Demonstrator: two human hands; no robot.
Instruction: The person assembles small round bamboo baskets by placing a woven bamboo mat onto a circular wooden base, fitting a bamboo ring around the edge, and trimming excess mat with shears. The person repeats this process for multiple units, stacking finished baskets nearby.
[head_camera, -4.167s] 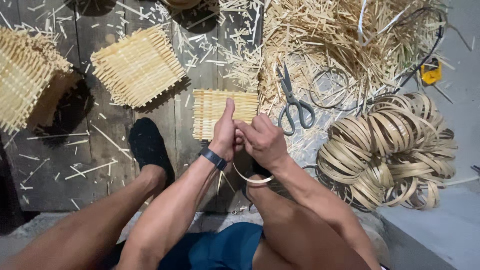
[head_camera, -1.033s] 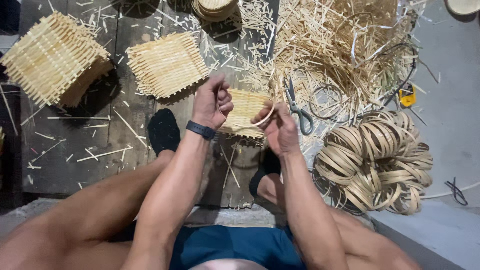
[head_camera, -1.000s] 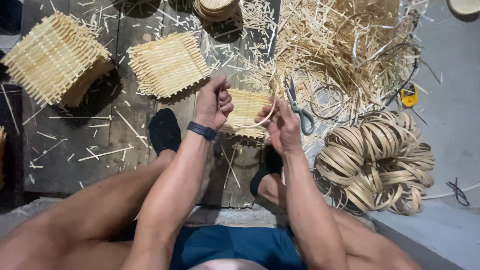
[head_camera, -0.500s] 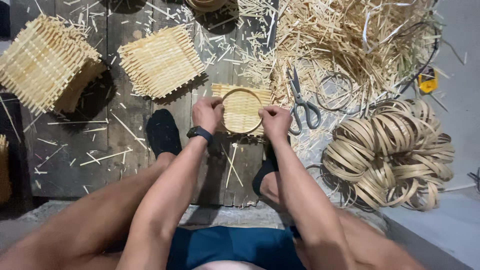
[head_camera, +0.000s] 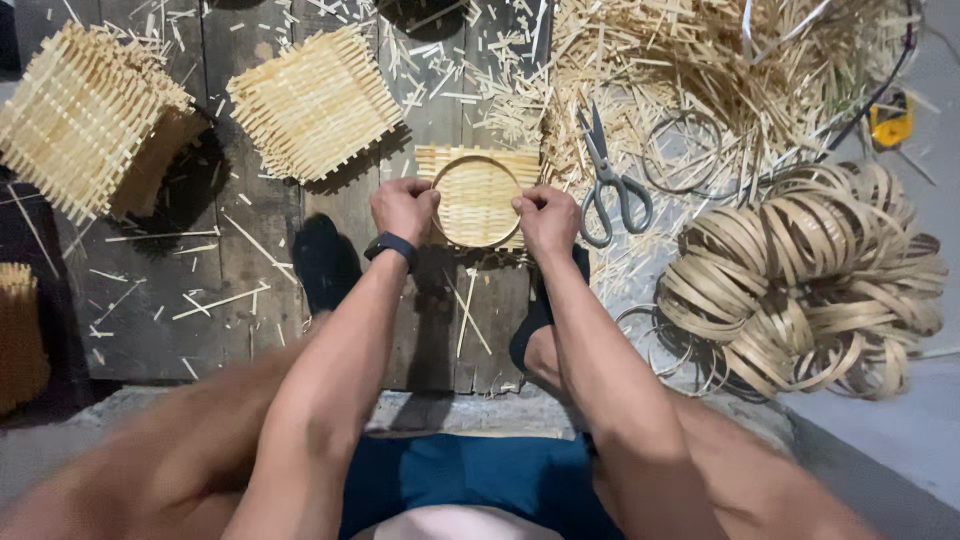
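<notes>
At the centre of the frame, the left hand (head_camera: 404, 208) and the right hand (head_camera: 547, 218) each pinch one side of a thin bamboo ring (head_camera: 477, 200), fingers curled shut on its rim. The ring lies flat on a small square woven bamboo mat (head_camera: 478, 170), whose lower edge is hidden behind the knuckles, so how far the mat reaches toward the person cannot be made out. A black wristband (head_camera: 391, 246) sits on the left wrist.

Just right of the right hand lie grey-handled scissors (head_camera: 608, 180), blades pointing toward the top of the frame. Beyond them, in the upper right, a heap of bamboo slivers (head_camera: 700, 60) covers much of the floor and partly buries a yellow object (head_camera: 889, 119) (too small to identify). At right centre sits a pile of coiled bamboo strips (head_camera: 810, 280), with loose rings at its lower left.

In the upper middle, left of the hands, a larger woven mat (head_camera: 314, 103) lies tilted on the dark wooden boards (head_camera: 250, 280). At upper left a boxy woven frame (head_camera: 85, 120) stands over its shadow, and another woven piece (head_camera: 20, 330) is cut off by the left edge. The person's legs at the bottom are blurred, and a dark-shod foot (head_camera: 322, 265) shows beside the left forearm.
</notes>
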